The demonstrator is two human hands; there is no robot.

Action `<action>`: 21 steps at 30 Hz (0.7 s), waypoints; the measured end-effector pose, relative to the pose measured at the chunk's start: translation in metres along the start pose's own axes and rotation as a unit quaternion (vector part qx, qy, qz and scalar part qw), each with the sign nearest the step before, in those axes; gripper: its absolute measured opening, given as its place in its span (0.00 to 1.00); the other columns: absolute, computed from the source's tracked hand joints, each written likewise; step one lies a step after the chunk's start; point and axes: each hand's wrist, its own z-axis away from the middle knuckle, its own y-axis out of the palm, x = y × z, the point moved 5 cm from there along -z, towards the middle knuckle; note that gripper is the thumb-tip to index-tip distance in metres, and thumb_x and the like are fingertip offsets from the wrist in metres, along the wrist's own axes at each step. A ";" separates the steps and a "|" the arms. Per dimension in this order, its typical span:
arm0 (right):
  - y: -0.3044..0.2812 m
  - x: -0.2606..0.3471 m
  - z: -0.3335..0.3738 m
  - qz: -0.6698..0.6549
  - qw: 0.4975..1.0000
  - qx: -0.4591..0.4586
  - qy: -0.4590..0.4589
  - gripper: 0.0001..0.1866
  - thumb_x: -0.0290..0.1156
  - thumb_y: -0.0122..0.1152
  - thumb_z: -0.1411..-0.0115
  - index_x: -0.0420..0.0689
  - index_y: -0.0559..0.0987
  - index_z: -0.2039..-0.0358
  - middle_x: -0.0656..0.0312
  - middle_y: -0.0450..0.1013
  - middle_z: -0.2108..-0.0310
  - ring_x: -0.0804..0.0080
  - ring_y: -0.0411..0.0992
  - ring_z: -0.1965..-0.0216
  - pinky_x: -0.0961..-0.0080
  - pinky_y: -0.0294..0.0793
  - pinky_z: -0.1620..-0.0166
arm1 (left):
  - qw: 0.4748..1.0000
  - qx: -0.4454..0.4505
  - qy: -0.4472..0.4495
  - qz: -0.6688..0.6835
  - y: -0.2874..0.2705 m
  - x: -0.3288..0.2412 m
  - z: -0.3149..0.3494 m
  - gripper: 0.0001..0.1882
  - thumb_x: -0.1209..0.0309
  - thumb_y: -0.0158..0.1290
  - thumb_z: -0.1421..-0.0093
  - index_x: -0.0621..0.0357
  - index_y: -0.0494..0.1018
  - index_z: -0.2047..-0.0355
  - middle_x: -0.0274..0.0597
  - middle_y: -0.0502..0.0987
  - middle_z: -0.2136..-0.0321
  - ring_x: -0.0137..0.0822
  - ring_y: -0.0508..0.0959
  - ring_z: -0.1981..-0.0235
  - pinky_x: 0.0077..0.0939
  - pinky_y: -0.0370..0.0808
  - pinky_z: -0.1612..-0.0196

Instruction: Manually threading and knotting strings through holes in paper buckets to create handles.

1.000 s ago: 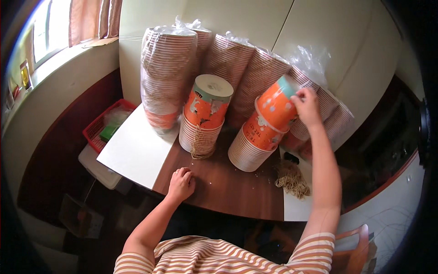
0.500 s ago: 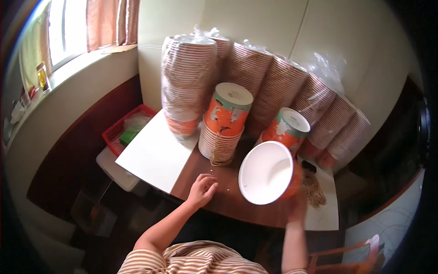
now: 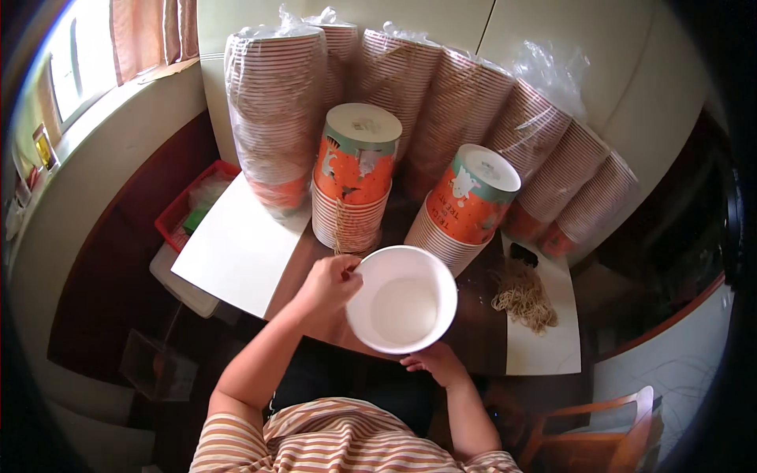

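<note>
A white-lined paper bucket (image 3: 404,307) is tilted with its open mouth toward me, above the front of the brown tabletop. My right hand (image 3: 438,364) holds it from below at its near rim, thumb and fingers partly hidden. My left hand (image 3: 326,285) is closed, its fingertips pinched at the bucket's left rim. Just behind stands a stack of upside-down orange and green paper buckets (image 3: 355,177), with string (image 3: 339,225) hanging down its side. A second such stack (image 3: 467,205) leans to its right.
Tall plastic-wrapped bucket stacks (image 3: 276,110) line the wall. A heap of tan string (image 3: 527,303) lies on the white table end (image 3: 544,355), by a small black object (image 3: 523,254). A red basket (image 3: 177,209) is left of the table, a wooden chair (image 3: 591,430) at lower right.
The bucket has come left and toward me, its mouth now facing me. My left hand has moved up to its rim. The view has shifted, and the right-hand stack shows more fully.
</note>
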 end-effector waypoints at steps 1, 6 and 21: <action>-0.006 0.009 0.005 0.016 1.000 -0.009 0.007 0.14 0.31 0.55 0.39 0.39 0.73 0.54 0.58 0.75 0.65 0.70 0.76 0.67 0.74 0.77 0.66 | 0.997 0.017 0.011 -0.069 0.001 -0.004 -0.009 0.12 0.72 0.52 0.49 0.65 0.76 0.65 0.51 0.78 0.76 0.38 0.80 0.74 0.28 0.75 0.68; -0.080 0.062 0.012 0.236 0.950 -0.196 -0.048 0.10 0.27 0.57 0.42 0.39 0.78 0.60 0.62 0.77 0.71 0.76 0.73 0.73 0.78 0.72 0.67 | 0.984 0.061 0.083 -0.148 0.010 -0.026 -0.039 0.10 0.72 0.50 0.49 0.61 0.78 0.69 0.53 0.78 0.75 0.49 0.79 0.71 0.37 0.76 0.65; -0.208 0.140 -0.075 0.725 0.607 -0.303 -0.118 0.12 0.36 0.60 0.52 0.41 0.81 0.72 0.48 0.73 0.66 0.50 0.68 0.58 0.59 0.66 0.53 | 0.999 -0.003 0.028 -0.015 0.018 -0.002 -0.033 0.18 0.72 0.57 0.48 0.65 0.72 0.56 0.49 0.76 0.61 0.38 0.79 0.66 0.27 0.75 0.62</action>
